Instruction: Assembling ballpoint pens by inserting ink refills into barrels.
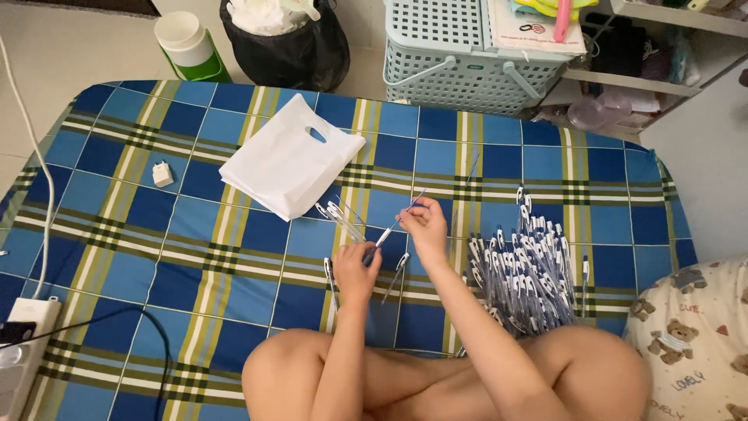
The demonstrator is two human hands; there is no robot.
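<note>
Mid-assembly over the plaid mat (195,257): left hand (357,269) pinches the clear pen barrel (382,238), right hand (425,226) fingers closed on its thin refill (413,201), likely needing a straight push, big pen pile (522,265) just right.

blue-yellow plaid mattress (234,257), white plastic bag (290,165), black bin bag (292,47)

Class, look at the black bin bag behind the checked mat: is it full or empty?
Full. The black bin bag is open at the top, and white crumpled waste rises to its rim; what lies deeper cannot be seen.
</note>
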